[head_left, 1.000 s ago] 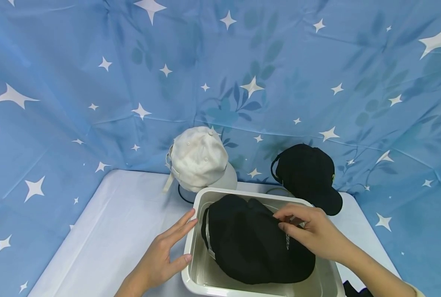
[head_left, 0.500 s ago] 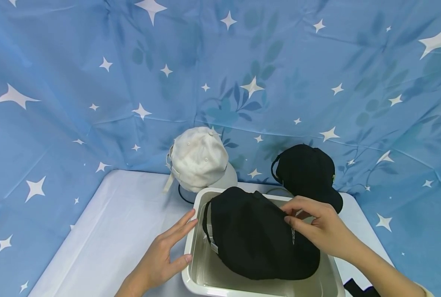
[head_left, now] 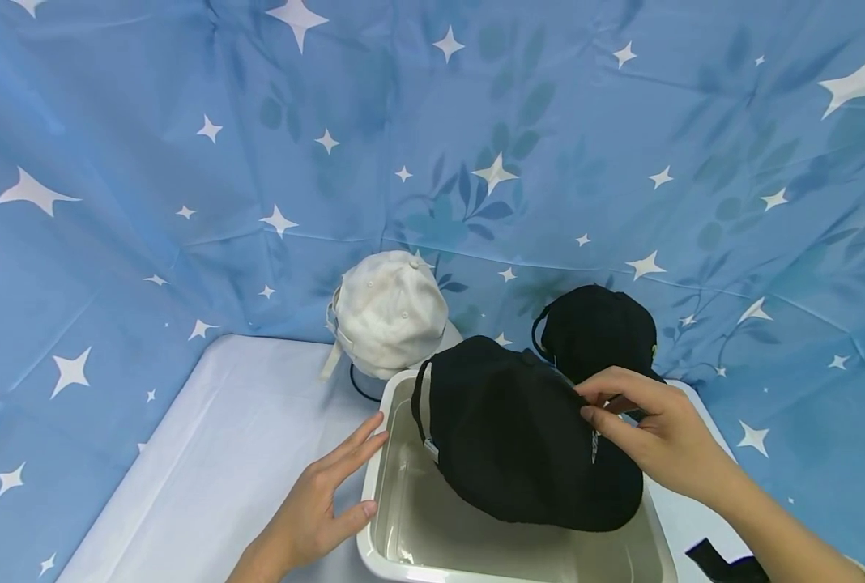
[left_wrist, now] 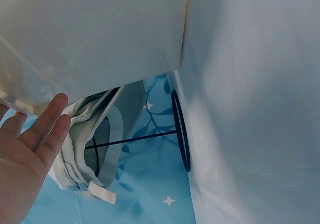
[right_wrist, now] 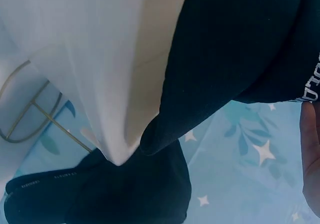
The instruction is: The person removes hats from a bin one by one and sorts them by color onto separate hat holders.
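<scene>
In the head view a black baseball cap [head_left: 527, 437] with white lettering hangs over the white plastic bin [head_left: 403, 559]. My right hand [head_left: 647, 421] pinches the front of its crown between thumb and fingers. The right wrist view shows the cap's brim close up, with the lettering [right_wrist: 312, 84] by a fingertip. My left hand [head_left: 316, 502] has its fingers spread against the bin's left side. From the left wrist, that hand [left_wrist: 30, 154] shows straight fingers beside the bin's outer wall.
A white cap [head_left: 389, 312] sits on a thin wire stand [left_wrist: 180, 129] behind the bin. To the back right another black cap [head_left: 596, 332] is on a stand [right_wrist: 35, 102]. Black fabric [head_left: 724, 563] lies right of the bin. A starry blue curtain [head_left: 374, 121] stands behind the table [head_left: 214, 429].
My right hand has lifted the black cap up, away from the bin's bottom and a little to the right. The left hand has stayed at the bin's side.
</scene>
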Demonstrator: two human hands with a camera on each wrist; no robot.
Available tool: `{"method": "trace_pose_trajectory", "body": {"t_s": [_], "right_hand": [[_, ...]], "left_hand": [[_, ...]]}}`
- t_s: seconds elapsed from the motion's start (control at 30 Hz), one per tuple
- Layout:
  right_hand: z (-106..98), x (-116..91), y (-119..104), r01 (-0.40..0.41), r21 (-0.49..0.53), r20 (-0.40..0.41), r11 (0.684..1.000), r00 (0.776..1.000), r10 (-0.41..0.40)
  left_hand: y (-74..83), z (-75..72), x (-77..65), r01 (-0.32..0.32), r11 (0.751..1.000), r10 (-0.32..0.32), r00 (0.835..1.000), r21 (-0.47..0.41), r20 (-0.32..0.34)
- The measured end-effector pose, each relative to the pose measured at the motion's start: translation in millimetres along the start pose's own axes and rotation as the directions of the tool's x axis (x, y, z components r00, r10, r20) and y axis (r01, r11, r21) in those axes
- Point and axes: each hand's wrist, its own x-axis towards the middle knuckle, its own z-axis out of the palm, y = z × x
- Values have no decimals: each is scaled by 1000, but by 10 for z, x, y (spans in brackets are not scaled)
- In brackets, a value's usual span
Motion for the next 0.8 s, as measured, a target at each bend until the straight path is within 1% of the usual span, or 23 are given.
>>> {"method": "trace_pose_trajectory", "body": {"t_s": [0.17, 0.37, 0.63, 0.73, 0.8], "right_hand": [[-85, 3, 12, 11, -31, -43, 999, 999, -12], [-186, -9, 76, 15, -72, -90, 997, 996, -22], [-337, -14, 147, -31, -112, -165, 993, 986, 13], [-394, -4, 174, -50, -109, -209, 993, 977, 26], [-432, 5, 184, -78, -103, -237, 992, 970, 51]], "left_hand": [[5, 0, 3, -11, 1000, 11, 1000, 9, -2], [4, 0, 13, -14, 1000, 14, 1000, 5, -2], [-5, 4, 14, -3, 1000, 3, 1000, -3, 1], [-7, 7, 7, -2, 1000, 2, 1000, -4, 1], [-7, 7, 5, -4, 1000, 4, 1000, -3, -2]]}}
